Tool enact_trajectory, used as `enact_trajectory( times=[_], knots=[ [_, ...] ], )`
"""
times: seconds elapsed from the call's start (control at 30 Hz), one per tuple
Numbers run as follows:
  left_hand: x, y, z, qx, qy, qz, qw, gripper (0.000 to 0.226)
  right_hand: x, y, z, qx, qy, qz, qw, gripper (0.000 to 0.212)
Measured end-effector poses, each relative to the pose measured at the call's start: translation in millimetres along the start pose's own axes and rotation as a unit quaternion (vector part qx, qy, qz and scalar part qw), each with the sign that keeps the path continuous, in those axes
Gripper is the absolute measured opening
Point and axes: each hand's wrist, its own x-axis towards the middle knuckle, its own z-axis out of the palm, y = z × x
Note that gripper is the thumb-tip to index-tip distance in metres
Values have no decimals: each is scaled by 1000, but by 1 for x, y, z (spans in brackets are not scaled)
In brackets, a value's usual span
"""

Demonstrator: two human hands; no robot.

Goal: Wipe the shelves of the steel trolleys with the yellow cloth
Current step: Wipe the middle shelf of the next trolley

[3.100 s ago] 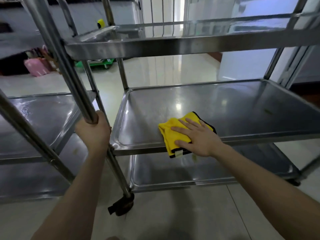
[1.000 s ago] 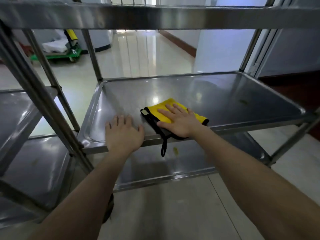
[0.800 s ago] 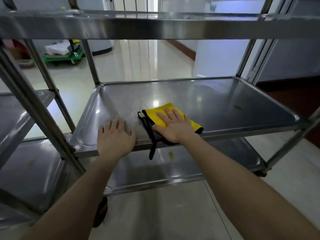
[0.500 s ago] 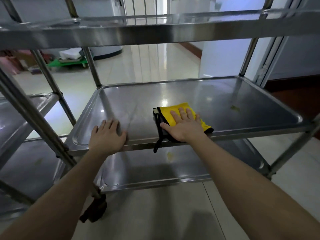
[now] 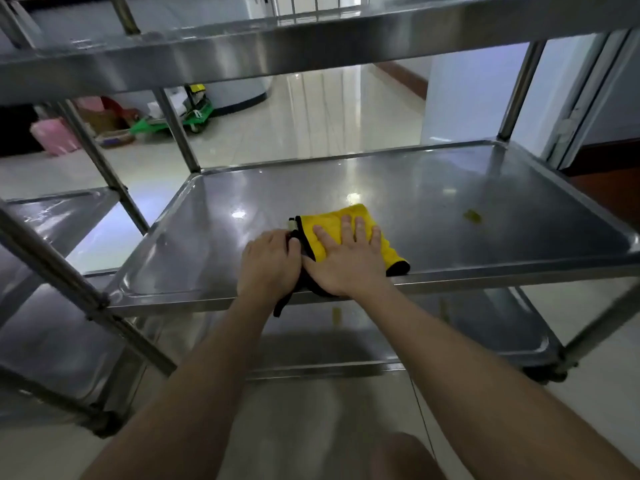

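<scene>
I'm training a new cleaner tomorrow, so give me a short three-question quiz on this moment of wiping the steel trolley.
1. True or false: the flat right hand presses the yellow, black-edged cloth on the trolley's top shelf.
2. The small yellowish stain lies: A) left of the cloth, B) right of the cloth, C) under the cloth.
3. Which hand's curled fingers meet the cloth's black edge?
Key: 1 false, it is the steel middle shelf. 2 B. 3 the left hand.

glossy steel shelf point(image 5: 433, 202); soft fleecy yellow cloth point(image 5: 332, 221); shiny floor tiles point(image 5: 311, 126).
</scene>
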Motion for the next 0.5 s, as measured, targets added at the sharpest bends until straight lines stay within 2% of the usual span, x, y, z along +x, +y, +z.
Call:
enact_trajectory(
  times=[0.17, 0.3, 0.4, 0.5],
  knots=[
    [-1, 3, 2, 9, 18, 11, 1000, 46, 8, 36, -8, 27, -3, -23, 999, 76],
    [3, 7, 4, 49, 1, -16, 999, 40, 9, 140, -30, 10, 8, 76, 997, 72],
    [8, 38, 10, 75, -19, -30, 997, 64, 4, 181, -39, -7, 12, 119, 993, 77],
    [8, 85, 27, 49, -32, 36, 998, 78, 2, 178, -40, -9, -1, 89, 996, 82]
  ],
)
